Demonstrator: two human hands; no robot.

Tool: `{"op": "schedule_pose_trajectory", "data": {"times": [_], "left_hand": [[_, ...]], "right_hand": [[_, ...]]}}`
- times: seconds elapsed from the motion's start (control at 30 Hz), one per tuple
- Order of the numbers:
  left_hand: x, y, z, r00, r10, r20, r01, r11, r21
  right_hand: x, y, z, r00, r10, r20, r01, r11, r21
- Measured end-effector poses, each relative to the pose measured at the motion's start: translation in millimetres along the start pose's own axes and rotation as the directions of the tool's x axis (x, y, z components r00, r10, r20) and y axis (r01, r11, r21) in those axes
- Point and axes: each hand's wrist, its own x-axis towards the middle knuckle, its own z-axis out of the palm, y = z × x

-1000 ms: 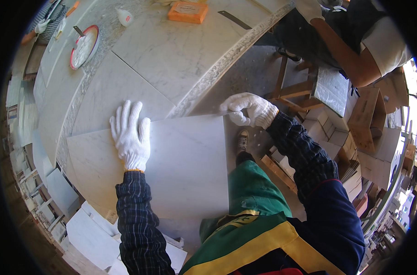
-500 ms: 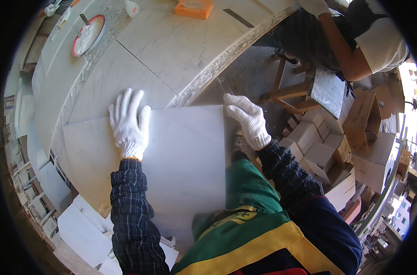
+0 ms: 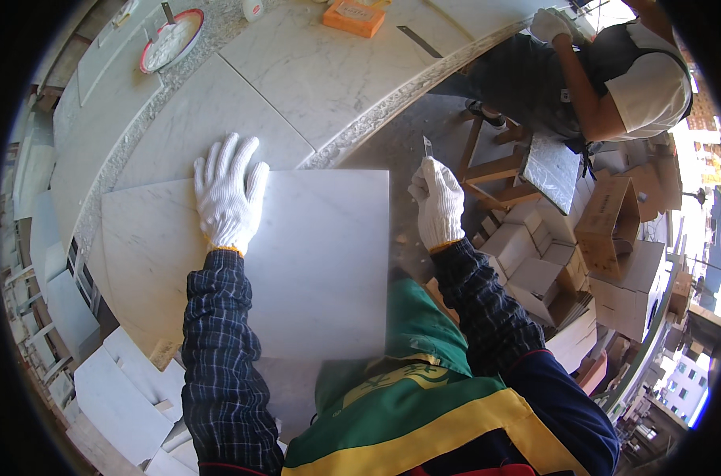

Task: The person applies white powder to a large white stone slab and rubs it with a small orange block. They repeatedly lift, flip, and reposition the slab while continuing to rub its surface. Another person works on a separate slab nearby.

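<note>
Left hand (image 3: 230, 194), in a white knit glove, lies flat with fingers spread wide on the upper left part of a pale grey sheet (image 3: 317, 262). Palm down, pressing on it; it grips nothing.

The sheet is a large rectangle, lying partly over a marble slab (image 3: 134, 254) and reaching down toward the person's chest. Its right edge runs straight, just beside the right hand.

Right hand (image 3: 436, 202), also in a white glove, is closed around a small blade (image 3: 427, 145). The thin metal tip pokes up above the knuckles. The hand sits just off the sheet's upper right corner, over the grey floor. Whether the blade touches the sheet's edge, cannot tell.

Sleeves are dark plaid; a green and yellow vest shows below.

Beyond the sheet: a curved floor of white marble tiles (image 3: 297, 71) with a rough pebbled border. On it, far up, an orange box (image 3: 354, 16), a metal ruler (image 3: 419, 41), and a round red-rimmed bowl (image 3: 170, 40) with white paste.

Upper right: another person bends over, gloved hand (image 3: 552, 24) at the border. Near them a wooden stool (image 3: 495, 170), a grey stone tile (image 3: 552, 163), cardboard boxes (image 3: 614, 230). Lower left: stacked white tile offcuts (image 3: 118, 397).
</note>
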Motion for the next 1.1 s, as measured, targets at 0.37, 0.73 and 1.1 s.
{"op": "schedule_pose_trajectory", "data": {"times": [0.37, 0.73, 1.1], "left_hand": [[-1.0, -0.5, 2.3, 1.000, 0.004, -0.015, -0.004, 1.000, 0.003], [0.2, 0.7, -1.8, 0.999, -0.010, 0.037, 0.009, 1.000, 0.021], [0.8, -1.0, -2.2, 0.994, -0.016, 0.109, 0.009, 0.998, 0.063]], "right_hand": [[-42.8, 12.2, -25.9, 0.984, 0.089, 0.157, -0.036, 0.949, -0.312], [-56.9, 11.6, 6.3, 0.848, -0.334, 0.412, 0.529, 0.587, -0.613], [-42.7, 2.6, 18.2, 0.622, -0.530, 0.576, 0.692, 0.027, -0.722]]}}
